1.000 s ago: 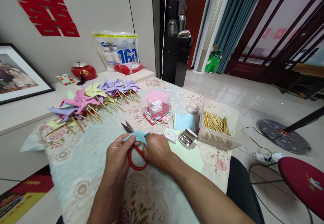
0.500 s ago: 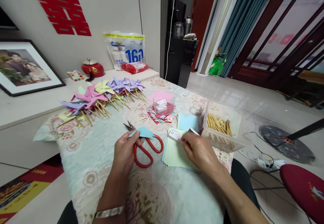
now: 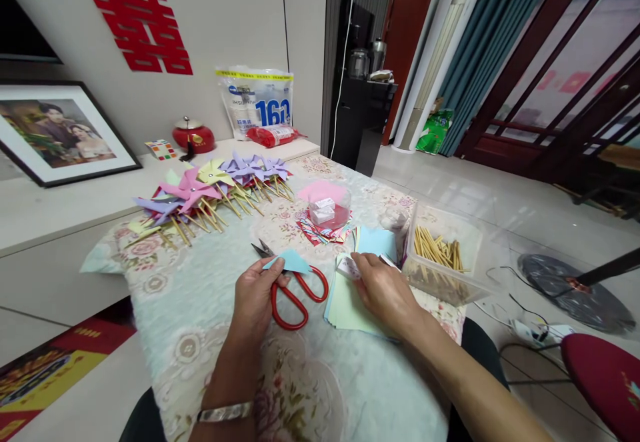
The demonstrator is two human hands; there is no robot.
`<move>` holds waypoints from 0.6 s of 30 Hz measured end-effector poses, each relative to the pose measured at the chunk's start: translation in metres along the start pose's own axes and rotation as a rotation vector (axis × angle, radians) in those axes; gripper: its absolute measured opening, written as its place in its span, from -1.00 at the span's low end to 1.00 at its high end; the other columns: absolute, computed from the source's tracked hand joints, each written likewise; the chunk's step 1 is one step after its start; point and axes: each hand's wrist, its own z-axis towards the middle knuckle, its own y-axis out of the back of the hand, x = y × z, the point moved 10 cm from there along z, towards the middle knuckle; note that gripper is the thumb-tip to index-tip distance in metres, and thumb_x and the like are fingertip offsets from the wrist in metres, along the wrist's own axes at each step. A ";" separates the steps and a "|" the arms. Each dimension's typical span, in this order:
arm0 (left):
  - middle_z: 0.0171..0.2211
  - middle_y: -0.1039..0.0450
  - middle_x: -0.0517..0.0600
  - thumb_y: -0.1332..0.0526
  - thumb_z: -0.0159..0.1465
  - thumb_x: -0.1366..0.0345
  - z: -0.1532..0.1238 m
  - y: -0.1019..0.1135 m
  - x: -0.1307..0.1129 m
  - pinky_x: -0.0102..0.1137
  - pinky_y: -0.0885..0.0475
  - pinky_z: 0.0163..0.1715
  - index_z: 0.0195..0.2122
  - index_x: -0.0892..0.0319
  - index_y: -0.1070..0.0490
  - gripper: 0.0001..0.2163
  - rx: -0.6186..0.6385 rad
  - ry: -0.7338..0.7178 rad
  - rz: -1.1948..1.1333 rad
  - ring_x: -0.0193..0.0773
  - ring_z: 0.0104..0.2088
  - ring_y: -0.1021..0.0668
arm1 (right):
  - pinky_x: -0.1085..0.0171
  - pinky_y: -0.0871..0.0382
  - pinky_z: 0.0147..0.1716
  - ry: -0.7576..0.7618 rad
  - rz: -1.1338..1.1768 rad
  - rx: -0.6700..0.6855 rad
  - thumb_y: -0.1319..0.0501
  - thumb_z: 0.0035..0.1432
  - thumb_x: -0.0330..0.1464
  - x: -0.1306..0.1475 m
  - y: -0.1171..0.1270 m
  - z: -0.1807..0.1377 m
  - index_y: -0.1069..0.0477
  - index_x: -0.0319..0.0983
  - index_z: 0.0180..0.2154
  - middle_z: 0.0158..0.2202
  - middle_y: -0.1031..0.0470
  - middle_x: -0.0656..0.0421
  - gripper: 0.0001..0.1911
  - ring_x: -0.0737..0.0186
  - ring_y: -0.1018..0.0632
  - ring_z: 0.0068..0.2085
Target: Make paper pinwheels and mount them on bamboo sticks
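Observation:
My left hand (image 3: 256, 294) pinches a folded piece of light blue paper (image 3: 293, 261) between thumb and fingers. Beneath that paper lies a pair of scissors with red handles (image 3: 289, 327), its blades parted and pointing away. My right hand (image 3: 385, 289) rests over a stack of pale green paper sheets (image 3: 345, 309), its fingers closed around the right end of a small white box (image 3: 346, 266). The palm and part of the stack are hidden under this hand. Light blue sheets (image 3: 375, 239) stick out behind the green ones.
A clear plastic bin (image 3: 483, 285) of wooden sticks (image 3: 435, 247) stands to the right. Behind the stack, a clear round container (image 3: 340, 214) holds small white boxes, on patterned paper. Paper pinwheels (image 3: 193, 189) lie at the back left, near a framed photo (image 3: 120, 162).
My right hand has shifted slightly left, and its fingers now reach across the small white box. The left hand keeps hold of the blue paper. The whole view has shifted a little.

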 end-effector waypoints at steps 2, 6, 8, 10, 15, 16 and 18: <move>-0.72 -0.41 -0.12 -0.52 -0.12 0.22 0.001 0.000 0.000 -0.48 -0.36 -0.53 -0.29 0.29 -0.48 -0.59 0.003 -0.002 0.005 -0.36 -0.63 -0.45 | 0.21 -0.35 -0.34 -0.019 -0.071 0.075 -0.14 0.23 -0.47 0.004 -0.008 0.010 -0.24 -0.25 0.17 -0.04 -0.51 -0.07 -0.54 -0.03 -0.62 -0.19; -0.73 -0.39 -0.13 -0.53 -0.15 0.19 0.001 0.001 0.001 -0.47 -0.35 -0.55 -0.31 0.28 -0.48 -0.57 -0.005 0.006 0.007 -0.35 -0.64 -0.44 | 0.19 -0.34 -0.37 -0.030 -0.114 0.124 -0.13 0.23 -0.48 0.009 -0.020 0.020 -0.26 -0.28 0.14 -0.15 -0.55 -0.08 -0.57 -0.10 -0.63 -0.22; -0.74 -0.40 -0.13 -0.53 -0.15 0.19 0.001 0.001 0.001 -0.48 -0.34 -0.55 -0.30 0.28 -0.47 -0.56 -0.006 0.010 0.006 -0.36 -0.64 -0.43 | 0.18 -0.33 -0.35 -0.026 -0.105 0.119 -0.13 0.24 -0.47 0.011 -0.020 0.023 -0.25 -0.30 0.15 -0.13 -0.54 -0.10 -0.57 -0.11 -0.63 -0.21; -0.73 -0.40 -0.12 -0.53 -0.14 0.19 0.002 0.001 0.002 -0.48 -0.33 -0.56 -0.29 0.28 -0.47 -0.56 -0.001 0.011 0.008 -0.36 -0.64 -0.42 | 0.19 -0.32 -0.33 -0.018 -0.092 0.112 -0.11 0.25 -0.44 0.010 -0.016 0.021 -0.21 -0.30 0.17 -0.08 -0.54 -0.10 -0.54 -0.08 -0.62 -0.19; -0.73 -0.41 -0.12 -0.52 -0.13 0.18 0.002 0.002 0.003 -0.47 -0.35 -0.52 -0.28 0.28 -0.46 -0.56 -0.001 0.005 0.017 -0.35 -0.62 -0.44 | 0.26 -0.26 -0.29 0.098 0.093 0.061 -0.13 0.22 -0.41 0.008 0.008 -0.004 -0.34 -0.25 -0.01 -0.16 -0.58 0.02 -0.71 0.06 -0.59 -0.17; -0.73 -0.41 -0.12 -0.52 -0.13 0.17 0.003 0.002 0.003 -0.47 -0.36 -0.52 -0.28 0.28 -0.46 -0.55 -0.001 0.004 0.020 -0.35 -0.61 -0.44 | 0.27 -0.25 -0.30 0.127 0.127 0.083 -0.14 0.21 -0.43 0.007 0.008 -0.014 -0.37 -0.23 -0.10 -0.21 -0.58 0.06 -0.80 0.10 -0.59 -0.21; -0.73 -0.41 -0.12 -0.52 -0.13 0.16 0.003 0.002 0.003 -0.47 -0.36 -0.51 -0.27 0.29 -0.47 -0.55 0.002 0.001 0.028 -0.35 -0.62 -0.44 | 0.28 -0.22 -0.35 0.142 0.147 0.150 -0.15 0.18 -0.44 0.002 0.001 -0.034 -0.38 -0.22 -0.19 -0.26 -0.58 0.11 -0.87 0.12 -0.59 -0.28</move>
